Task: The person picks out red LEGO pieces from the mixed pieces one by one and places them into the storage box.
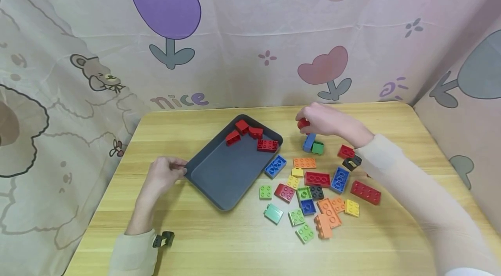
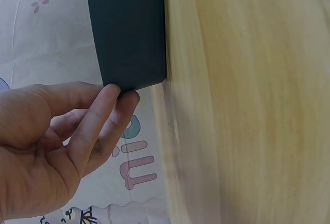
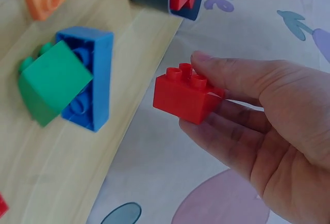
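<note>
Between thumb and fingers, my right hand pinches a red toy building brick with studs on top, held over the back right of the table. Just in front of that hand, a blue brick lies on its side against a green sloped brick. My left hand pinches the left corner of a dark grey tray, thumb and fingertips on its rim. Several red bricks lie at the tray's far end, among them a studded one by the right wall.
Right of the tray, loose bricks of several colours are spread on the wooden table, including an orange one, a dark red one and a teal one. A printed cloth hangs behind the table.
</note>
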`<state>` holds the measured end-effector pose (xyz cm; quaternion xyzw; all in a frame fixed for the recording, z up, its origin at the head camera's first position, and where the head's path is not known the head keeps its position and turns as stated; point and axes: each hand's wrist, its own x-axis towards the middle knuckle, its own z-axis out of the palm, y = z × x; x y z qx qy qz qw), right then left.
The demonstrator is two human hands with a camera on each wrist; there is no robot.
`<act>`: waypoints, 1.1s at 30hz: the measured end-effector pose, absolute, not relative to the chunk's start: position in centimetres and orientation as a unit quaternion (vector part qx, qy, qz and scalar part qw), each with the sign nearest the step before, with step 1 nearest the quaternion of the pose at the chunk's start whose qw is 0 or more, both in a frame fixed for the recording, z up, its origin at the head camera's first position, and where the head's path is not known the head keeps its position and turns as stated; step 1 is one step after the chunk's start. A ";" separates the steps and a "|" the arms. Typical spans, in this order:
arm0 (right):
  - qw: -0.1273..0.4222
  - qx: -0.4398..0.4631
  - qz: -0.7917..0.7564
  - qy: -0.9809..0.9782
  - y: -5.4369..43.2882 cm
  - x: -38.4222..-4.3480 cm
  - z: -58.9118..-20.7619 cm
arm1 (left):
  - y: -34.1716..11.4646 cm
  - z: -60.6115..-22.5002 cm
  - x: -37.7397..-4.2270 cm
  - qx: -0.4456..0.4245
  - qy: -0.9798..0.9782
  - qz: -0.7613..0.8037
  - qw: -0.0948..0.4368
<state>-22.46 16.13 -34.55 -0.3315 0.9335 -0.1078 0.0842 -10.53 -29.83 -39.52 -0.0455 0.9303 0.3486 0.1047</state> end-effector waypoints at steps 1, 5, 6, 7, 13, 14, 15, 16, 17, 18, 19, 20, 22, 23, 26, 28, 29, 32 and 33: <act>0.085 -0.332 -0.107 0.933 15.9 -22.5 -34.5 | -29.8 -39.5 -10.6 -0.045 0.930 0.349 0.105; 0.091 -0.338 -0.108 0.930 14.8 -22.6 -34.3 | -29.9 -39.6 -10.6 -0.045 0.930 0.349 0.104; 0.092 -0.341 -0.109 0.929 14.6 -22.6 -34.2 | -29.9 -39.6 -10.6 -0.045 0.930 0.349 0.104; 0.093 -0.342 -0.111 0.928 14.3 -22.7 -34.1 | -29.9 -39.6 -10.6 -0.044 0.930 0.349 0.103; 0.085 -0.356 -0.115 0.923 13.0 -23.0 -33.9 | -29.9 -39.5 -10.7 -0.041 0.931 0.349 0.102; 0.085 -0.358 -0.116 0.923 12.8 -23.0 -33.9 | -29.9 -39.6 -10.6 -0.042 0.930 0.349 0.102; 0.086 -0.359 -0.117 0.922 12.6 -23.0 -33.9 | -29.9 -39.6 -10.6 -0.042 0.930 0.350 0.102; 0.088 -0.360 -0.118 0.921 12.4 -23.1 -33.9 | -29.9 -39.5 -10.6 -0.042 0.930 0.350 0.102; 0.090 -0.360 -0.119 0.921 12.2 -23.1 -33.9 | -29.9 -39.5 -10.6 -0.042 0.930 0.350 0.102; 0.092 -0.360 -0.118 0.921 12.0 -23.1 -33.9 | -29.9 -39.5 -10.6 -0.043 0.930 0.350 0.102; 0.093 -0.360 -0.118 0.921 11.8 -23.1 -33.9 | -29.9 -39.5 -10.6 -0.043 0.930 0.351 0.102; 0.093 -0.360 -0.118 0.920 11.6 -23.1 -33.9 | -29.9 -39.5 -10.6 -0.044 0.930 0.351 0.103; 0.095 -0.362 -0.119 0.920 11.3 -23.1 -33.9 | -29.9 -39.6 -10.6 -0.045 0.929 0.352 0.104; 0.095 -0.361 -0.118 0.920 11.1 -23.1 -33.9 | -29.9 -39.6 -10.7 -0.046 0.929 0.352 0.104; 0.099 -0.362 -0.117 0.920 10.5 -23.0 -33.8 | -30.0 -39.6 -10.7 -0.045 0.930 0.350 0.104; 0.105 -0.362 -0.118 0.919 10.0 -23.1 -33.9 | -29.9 -39.7 -10.7 -0.045 0.931 0.348 0.102; 0.105 -0.362 -0.117 0.919 9.8 -23.1 -33.9 | -29.9 -39.8 -10.7 -0.045 0.931 0.348 0.102; 0.108 -0.368 -0.115 0.916 9.3 -23.3 -34.2 | -29.9 -39.8 -10.7 -0.047 0.931 0.347 0.101; 0.110 -0.368 -0.114 0.916 9.1 -23.4 -34.3 | -29.9 -39.9 -10.7 -0.048 0.931 0.346 0.101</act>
